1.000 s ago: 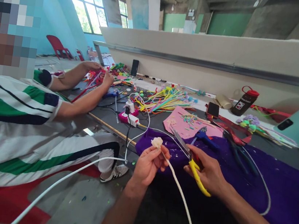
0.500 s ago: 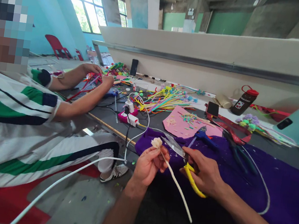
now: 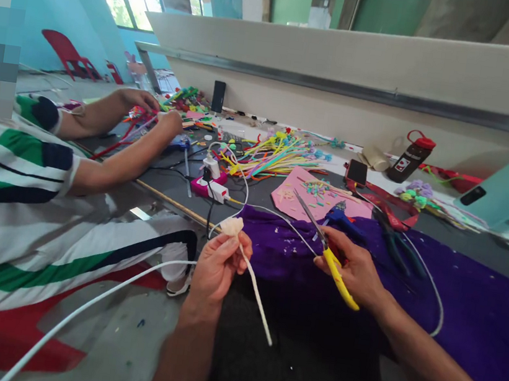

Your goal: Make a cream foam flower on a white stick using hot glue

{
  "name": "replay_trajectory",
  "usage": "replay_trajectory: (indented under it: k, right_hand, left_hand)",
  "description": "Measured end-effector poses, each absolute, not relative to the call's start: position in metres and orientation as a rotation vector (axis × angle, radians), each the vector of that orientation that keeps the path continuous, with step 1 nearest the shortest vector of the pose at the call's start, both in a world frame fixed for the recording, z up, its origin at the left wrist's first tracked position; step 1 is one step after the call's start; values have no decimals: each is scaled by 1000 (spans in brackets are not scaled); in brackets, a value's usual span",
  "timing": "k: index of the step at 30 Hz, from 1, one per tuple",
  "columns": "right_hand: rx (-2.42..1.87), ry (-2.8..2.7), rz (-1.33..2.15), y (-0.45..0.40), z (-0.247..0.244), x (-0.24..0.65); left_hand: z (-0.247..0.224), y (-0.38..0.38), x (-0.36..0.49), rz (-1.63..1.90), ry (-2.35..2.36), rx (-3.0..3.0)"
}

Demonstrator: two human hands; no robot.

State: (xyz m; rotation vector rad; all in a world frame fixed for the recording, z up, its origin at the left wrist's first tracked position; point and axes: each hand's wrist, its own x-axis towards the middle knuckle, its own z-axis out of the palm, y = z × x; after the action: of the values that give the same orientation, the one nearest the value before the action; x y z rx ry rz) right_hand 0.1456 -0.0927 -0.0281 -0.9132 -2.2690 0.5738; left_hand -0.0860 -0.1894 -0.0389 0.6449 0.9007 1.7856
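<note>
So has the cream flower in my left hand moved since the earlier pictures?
Yes: the cream flower in your left hand has moved left, closer to the magenta power strip.

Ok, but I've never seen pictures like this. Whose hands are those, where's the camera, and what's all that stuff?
Those are a person's two bare hands, no robot at all. The camera sits on that person's head, looking forward and down. The left hand has a cream, flower-like piece on a pale stem in its grip. The right hand holds yellow-handled scissors. On the dark table lie a purple cloth, a pink sheet with little bits, and many colourful strands. The arms on the left belong to someone else.
</note>
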Motion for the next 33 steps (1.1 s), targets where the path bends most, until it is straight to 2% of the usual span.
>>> replay_trajectory:
  k: [7,11,17,23,27,33]
  right_hand:
    - [-1212,-2470,25,-78,-26,203]
    - [-1387,-2654,-161,-79,-29,251]
    - [-1586,-2688,-214,-75,-31,298]
    - [-1870,-2431,-169,-79,-28,347]
    - [-2118,-2156,-273,-80,-29,368]
    - [-2361,-2040,-216,-72,-39,378]
  left_hand:
    - [-47,-187,-88,1772,995,592]
    - [-52,-180,-81,1721,1025,627]
    - [-57,-168,-78,1709,1235,737]
    - [-59,-162,-90,1716,1451,976]
    - [-55,-145,-92,1630,1567,1121]
    - [-49,-120,-91,1467,1698,1275]
